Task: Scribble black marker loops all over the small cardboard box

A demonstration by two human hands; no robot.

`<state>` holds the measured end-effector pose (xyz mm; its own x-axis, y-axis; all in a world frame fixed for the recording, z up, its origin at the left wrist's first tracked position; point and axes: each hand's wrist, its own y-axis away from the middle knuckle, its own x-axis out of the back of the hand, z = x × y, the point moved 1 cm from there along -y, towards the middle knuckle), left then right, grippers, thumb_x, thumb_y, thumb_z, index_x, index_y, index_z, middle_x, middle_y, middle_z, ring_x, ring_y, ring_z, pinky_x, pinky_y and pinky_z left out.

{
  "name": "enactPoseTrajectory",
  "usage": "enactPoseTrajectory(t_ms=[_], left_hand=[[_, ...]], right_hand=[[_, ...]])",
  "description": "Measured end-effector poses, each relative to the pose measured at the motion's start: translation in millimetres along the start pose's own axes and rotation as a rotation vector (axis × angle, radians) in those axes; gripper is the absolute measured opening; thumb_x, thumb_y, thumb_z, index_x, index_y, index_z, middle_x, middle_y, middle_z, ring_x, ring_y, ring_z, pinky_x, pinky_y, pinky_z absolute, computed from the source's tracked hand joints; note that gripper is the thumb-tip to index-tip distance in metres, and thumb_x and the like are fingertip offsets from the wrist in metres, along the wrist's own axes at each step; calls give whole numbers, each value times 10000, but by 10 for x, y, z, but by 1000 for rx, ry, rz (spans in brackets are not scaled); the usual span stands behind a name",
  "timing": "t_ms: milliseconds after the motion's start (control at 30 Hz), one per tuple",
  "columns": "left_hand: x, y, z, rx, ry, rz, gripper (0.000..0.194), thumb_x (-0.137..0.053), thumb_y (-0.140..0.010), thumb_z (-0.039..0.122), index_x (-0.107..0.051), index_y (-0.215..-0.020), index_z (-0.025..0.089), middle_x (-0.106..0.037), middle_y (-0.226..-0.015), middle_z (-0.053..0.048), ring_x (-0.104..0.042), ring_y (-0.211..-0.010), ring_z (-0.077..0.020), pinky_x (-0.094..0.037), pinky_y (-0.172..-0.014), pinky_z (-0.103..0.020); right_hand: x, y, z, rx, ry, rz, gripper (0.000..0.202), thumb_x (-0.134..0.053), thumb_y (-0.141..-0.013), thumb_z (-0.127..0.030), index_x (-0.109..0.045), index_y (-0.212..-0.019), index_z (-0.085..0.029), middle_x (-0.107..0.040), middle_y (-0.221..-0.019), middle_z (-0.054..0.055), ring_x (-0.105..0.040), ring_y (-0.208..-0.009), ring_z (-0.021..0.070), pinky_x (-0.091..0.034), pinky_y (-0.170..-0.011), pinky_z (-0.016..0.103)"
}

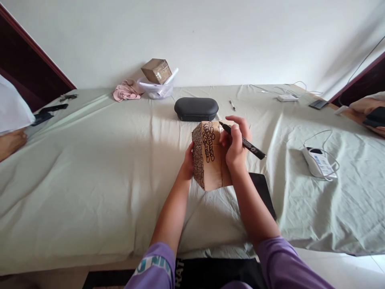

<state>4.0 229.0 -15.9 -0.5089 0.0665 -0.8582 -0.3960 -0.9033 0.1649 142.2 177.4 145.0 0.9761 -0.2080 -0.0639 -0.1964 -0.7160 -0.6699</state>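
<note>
A small brown cardboard box [214,172] is held tilted above the cloth in front of me. Black looped drawings run down its upper face, and its left side is densely covered in black marks. My left hand [188,161] grips the box's left side, its fingers partly hidden behind it. In my right hand [236,142] is a black marker pen [254,149], pinched between the fingers. The marker's tip is at the box's upper face, right of the drawn loops; I cannot tell whether it touches. Just beyond the box lies a black oval case [196,109].
A pale green cloth [90,180] covers the table. Toward the wall are a pink cloth [128,90], a plastic bowl [157,91] holding another box [156,71], and a pen [232,105]. A white corded device [319,163] lies right. People's hands [13,143] show at both edges.
</note>
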Motion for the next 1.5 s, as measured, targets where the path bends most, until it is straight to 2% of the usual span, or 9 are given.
enactPoseTrajectory(t_ms=[100, 200, 367, 467, 600, 767, 1000, 1300, 1500], left_hand=[[-10, 7, 2, -5, -16, 0, 634, -492, -1032, 624, -788, -1302, 132, -859, -1229, -145, -737, -1358, -373, -522, -1229, -508], [-9, 11, -2, -17, -16, -9, 636, -483, -1034, 629, -774, -1340, 154, -856, -1257, -124, -718, -1389, -371, -524, -1229, -518], [13, -17, 5, -2, -3, 4, 641, -492, -1023, 627, -760, -1363, 154, -851, -1270, -131, -711, -1400, -371, -525, -1227, -522], [15, -28, 10, 0, -1, 22, 638, -492, -1016, 637, -769, -1329, 154, -852, -1261, -137, -702, -1410, -383, -523, -1228, -531], [2, -2, 4, -10, -12, 33, 618, -503, -1011, 652, -785, -1281, 172, -856, -1248, -122, -686, -1427, -397, -523, -1229, -547], [-16, 28, -2, -21, -22, 23, 624, -492, -1020, 655, -795, -1262, 166, -862, -1222, -116, -687, -1428, -387, -529, -1228, -534], [-5, 12, 11, -56, -9, 18, 627, -471, -1023, 637, -768, -1351, 192, -840, -1308, -105, -662, -1462, -384, -533, -1221, -544], [-2, 16, 12, -115, -40, 69, 616, -480, -1011, 645, -777, -1329, 208, -843, -1287, -99, -672, -1439, -401, -547, -1195, -566], [48, 39, 9, -141, -46, 74, 693, -468, -1004, 718, -778, -1334, 193, -859, -1211, -101, -726, -1351, -387, -577, -1153, -535]], right_hand=[[17, -16, 25, -29, 6, 4, 132, -615, -1006, -376, -656, -933, -274, -523, -603, -57, -467, -535, 148, -361, -554, 307], [50, -41, 37, -50, 67, 2, 171, -587, -946, -315, -646, -795, -260, -487, -586, -42, -420, -539, 150, -348, -563, 319], [50, -58, 71, -114, 52, 12, 126, -573, -937, -310, -544, -821, -271, -414, -608, -56, -348, -527, 135, -262, -531, 287], [31, -67, 68, -76, 61, 11, 219, -600, -949, -305, -476, -773, -267, -402, -612, -62, -333, -526, 120, -270, -539, 285], [16, -79, 63, -34, 66, 43, 201, -588, -948, -262, -521, -758, -262, -413, -583, -63, -344, -528, 123, -300, -552, 299], [6, -79, 108, -105, 72, 58, 123, -580, -910, -241, -529, -802, -267, -430, -590, -64, -350, -534, 130, -283, -539, 296], [21, -85, 148, -92, 113, 48, 280, -554, -937, -257, -425, -688, -264, -438, -637, -30, -413, -590, 146, -340, -564, 312], [-1, -65, 211, -95, 70, 5, 222, -590, -994, -317, -519, -789, -270, -487, -660, -38, -491, -604, 153, -418, -587, 311], [77, -121, 166, -58, -9, 101, 243, -535, -1073, -404, -543, -870, -270, -474, -695, -26, -518, -601, 150, -459, -596, 315]])
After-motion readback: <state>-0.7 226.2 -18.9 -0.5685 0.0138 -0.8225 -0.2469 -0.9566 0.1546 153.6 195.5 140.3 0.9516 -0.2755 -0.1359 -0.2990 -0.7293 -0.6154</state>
